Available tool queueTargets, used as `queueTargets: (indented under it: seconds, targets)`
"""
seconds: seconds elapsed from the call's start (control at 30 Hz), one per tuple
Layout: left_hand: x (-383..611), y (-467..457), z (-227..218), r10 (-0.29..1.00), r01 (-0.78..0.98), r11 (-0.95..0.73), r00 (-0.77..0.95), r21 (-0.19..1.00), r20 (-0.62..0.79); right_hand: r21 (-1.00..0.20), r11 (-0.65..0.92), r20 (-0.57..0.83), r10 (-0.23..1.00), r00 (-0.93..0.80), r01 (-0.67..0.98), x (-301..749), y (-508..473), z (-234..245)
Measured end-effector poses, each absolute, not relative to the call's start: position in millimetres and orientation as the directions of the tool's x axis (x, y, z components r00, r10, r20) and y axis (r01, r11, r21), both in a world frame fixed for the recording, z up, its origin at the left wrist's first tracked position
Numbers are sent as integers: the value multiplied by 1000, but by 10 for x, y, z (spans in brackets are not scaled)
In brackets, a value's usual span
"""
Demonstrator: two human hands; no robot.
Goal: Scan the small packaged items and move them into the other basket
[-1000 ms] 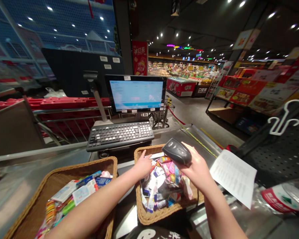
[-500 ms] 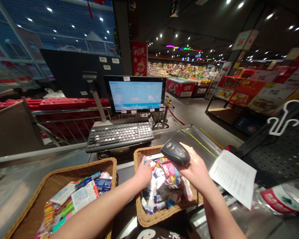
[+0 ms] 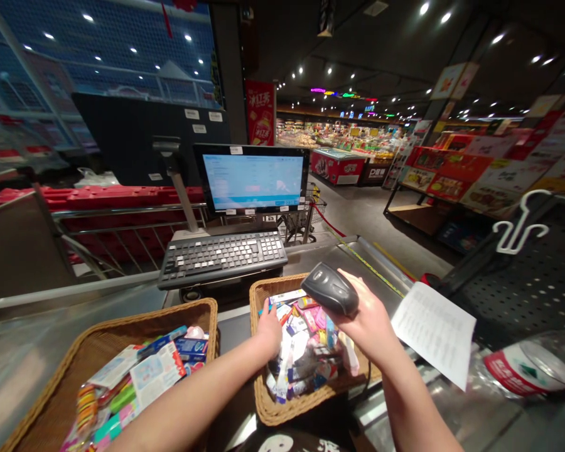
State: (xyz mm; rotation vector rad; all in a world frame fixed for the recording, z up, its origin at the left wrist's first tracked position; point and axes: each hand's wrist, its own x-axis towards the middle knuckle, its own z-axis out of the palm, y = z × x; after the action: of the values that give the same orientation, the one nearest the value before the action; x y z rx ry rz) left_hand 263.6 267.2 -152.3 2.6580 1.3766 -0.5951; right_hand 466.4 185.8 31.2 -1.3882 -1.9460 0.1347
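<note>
My right hand is closed round a dark handheld barcode scanner, held over the right wicker basket. That basket holds several small packaged goods. My left hand reaches down into the same basket at its left side, fingers curled among the packets; what they grip is hidden. A second wicker basket to the left holds more colourful packets.
A keyboard and a lit till screen stand behind the baskets on the steel counter. A printed paper sheet hangs at the right, with a plastic bottle beyond. Store aisles and shelves fill the background.
My left hand has dipped lower into the right basket, its pointing finger now curled among the packets. The scanner hand has barely shifted.
</note>
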Motion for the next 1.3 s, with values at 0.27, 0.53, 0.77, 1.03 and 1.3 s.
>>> queueTargets:
  seconds: [0.27, 0.53, 0.77, 1.03, 1.3]
  targets:
    - [2282, 2562, -659, 622, 610, -767, 783, 197, 0, -500, 398, 496, 860, -123, 769, 4770, 1798, 305]
    - [1959, 2532, -234, 696, 718, -685, 594, 123, 404, -466, 456, 509, 839, -192, 758, 4667, 1811, 353]
    - [1646, 2508, -36, 622, 803, -597, 461, 1, 633, -434, 543, 500, 809, -309, 719, 4464, 1787, 420]
    - [1323, 2488, 118, 563, 865, -501, 354, -32, 747, -442, 632, 517, 760, -395, 637, 4163, 1740, 559]
    - [984, 2384, 270, 502, 895, -441, 305, -64, 810, -424, 661, 491, 742, -457, 619, 3840, 1675, 670]
